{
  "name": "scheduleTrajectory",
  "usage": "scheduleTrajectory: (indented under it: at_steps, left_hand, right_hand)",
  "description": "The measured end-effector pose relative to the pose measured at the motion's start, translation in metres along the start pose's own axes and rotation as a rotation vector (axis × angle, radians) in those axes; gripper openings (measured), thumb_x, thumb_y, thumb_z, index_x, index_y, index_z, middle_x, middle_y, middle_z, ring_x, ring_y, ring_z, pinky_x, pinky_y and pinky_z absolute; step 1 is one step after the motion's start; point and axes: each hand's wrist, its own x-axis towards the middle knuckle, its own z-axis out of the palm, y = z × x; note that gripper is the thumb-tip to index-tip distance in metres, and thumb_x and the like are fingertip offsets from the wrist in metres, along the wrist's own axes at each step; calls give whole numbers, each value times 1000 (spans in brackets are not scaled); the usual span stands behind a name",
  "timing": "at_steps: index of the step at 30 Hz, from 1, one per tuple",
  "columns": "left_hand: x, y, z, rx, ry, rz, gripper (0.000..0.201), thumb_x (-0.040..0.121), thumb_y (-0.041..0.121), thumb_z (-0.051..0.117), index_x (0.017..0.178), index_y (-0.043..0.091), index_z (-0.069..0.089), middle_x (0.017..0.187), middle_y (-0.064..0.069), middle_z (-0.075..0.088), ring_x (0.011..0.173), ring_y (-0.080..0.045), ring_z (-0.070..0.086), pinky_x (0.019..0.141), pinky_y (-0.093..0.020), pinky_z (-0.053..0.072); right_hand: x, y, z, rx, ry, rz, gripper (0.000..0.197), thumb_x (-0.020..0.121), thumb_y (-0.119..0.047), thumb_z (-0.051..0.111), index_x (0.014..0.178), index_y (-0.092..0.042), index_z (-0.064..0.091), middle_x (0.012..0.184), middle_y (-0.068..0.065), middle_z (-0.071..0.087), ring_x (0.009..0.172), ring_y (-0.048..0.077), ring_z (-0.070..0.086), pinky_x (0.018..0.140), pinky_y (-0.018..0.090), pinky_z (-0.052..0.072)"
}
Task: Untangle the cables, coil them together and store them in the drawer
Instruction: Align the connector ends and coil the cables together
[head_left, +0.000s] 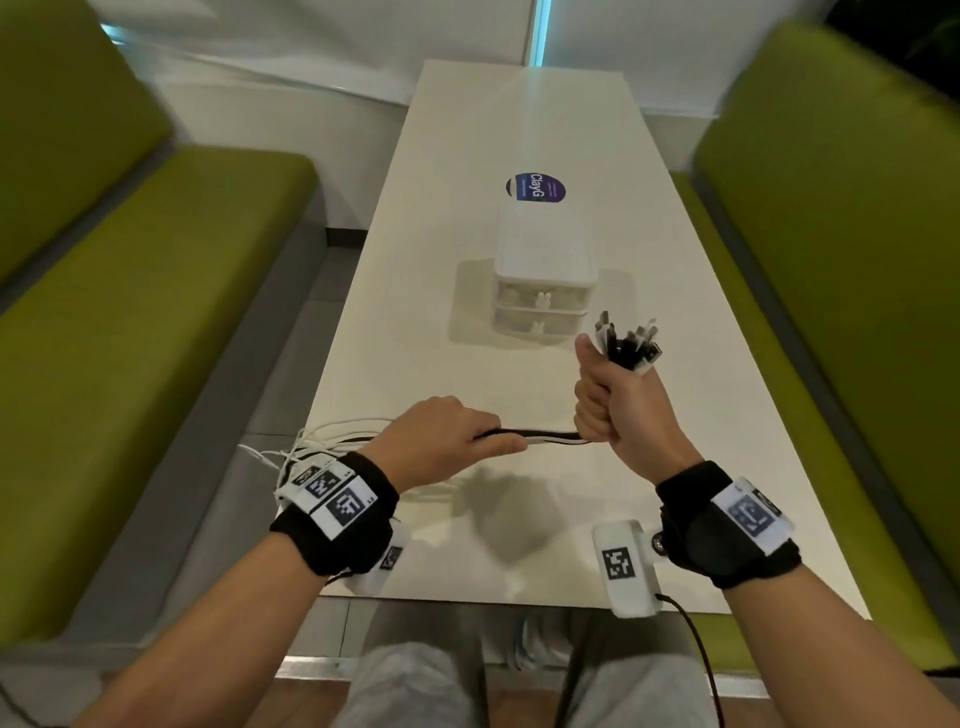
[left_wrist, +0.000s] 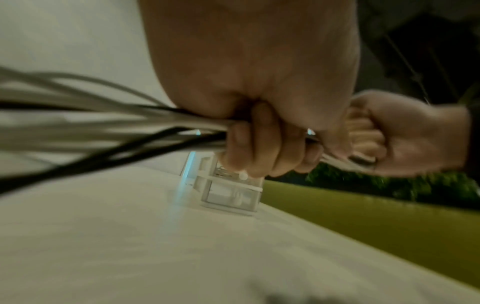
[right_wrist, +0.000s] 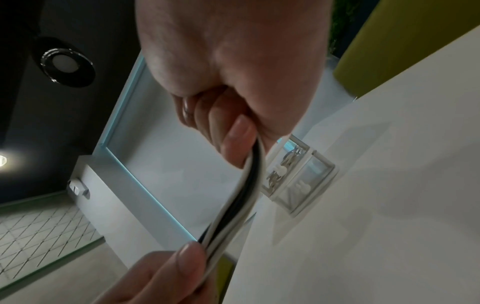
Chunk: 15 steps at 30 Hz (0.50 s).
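Observation:
A bundle of black and white cables (head_left: 553, 436) stretches between my two hands above the white table (head_left: 415, 322). My right hand (head_left: 605, 400) grips the bundle in a fist near its ends, and the plugs (head_left: 628, 340) stick up out of the fist. My left hand (head_left: 467, 436) grips the same bundle a short way to the left; the loose tails (head_left: 311, 441) trail off past the table's left edge. In the left wrist view my fingers (left_wrist: 259, 148) curl round the cables (left_wrist: 103, 127). The cables (right_wrist: 241, 197) run between both hands in the right wrist view. The small white drawer unit (head_left: 543, 270) stands just beyond my right hand, both drawers closed.
A round purple sticker (head_left: 535, 188) lies on the table behind the drawer unit. Green upholstered benches (head_left: 130, 338) flank the table on both sides. The upper drawer (right_wrist: 285, 164) holds some cables behind its clear front.

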Motion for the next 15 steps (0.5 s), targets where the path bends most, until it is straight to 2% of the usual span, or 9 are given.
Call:
scheduleTrajectory:
  at_steps: [5, 9, 11, 13, 15]
  left_hand:
    - [-2, -3, -8, -4, 7, 1, 54, 90, 66, 44, 68, 17, 50, 52, 2, 43, 53, -11, 42, 54, -31, 30]
    - [-7, -10, -13, 12, -12, -86, 60, 88, 69, 44, 64, 14, 47, 53, 2, 43, 52, -14, 41, 53, -31, 29]
    - [-11, -14, -13, 18, -18, -112, 59, 89, 68, 44, 67, 14, 50, 54, 1, 44, 53, -14, 41, 53, -30, 28]
    - [-13, -12, -10, 51, -13, -95, 57, 91, 66, 41, 71, 14, 53, 55, 1, 45, 54, -16, 43, 53, -31, 28]
    - [-15, -5, -10, 16, 30, -60, 54, 92, 64, 38, 68, 17, 49, 53, 2, 43, 53, -17, 42, 53, -32, 28]
  right_hand:
    - [3, -1, 4, -51, -14, -2, 53, 98, -30, 56, 55, -22, 26, 50, 0, 15, 44, 16, 9, 46, 30, 8]
    - [8, 1, -1, -106, -1, 9, 52, 98, -30, 56, 56, -23, 27, 49, -3, 17, 42, 14, 11, 45, 27, 9]
    - [8, 2, -7, -138, -1, 12, 51, 98, -29, 56, 57, -23, 27, 49, -3, 17, 41, 14, 11, 44, 26, 10]
    - [7, 3, -11, -176, 16, 14, 51, 98, -30, 56, 58, -23, 27, 50, -3, 18, 42, 15, 12, 45, 27, 11]
    - [5, 4, -12, -264, 32, -5, 50, 98, -34, 57, 58, -24, 28, 51, -2, 20, 45, 16, 14, 47, 29, 12]
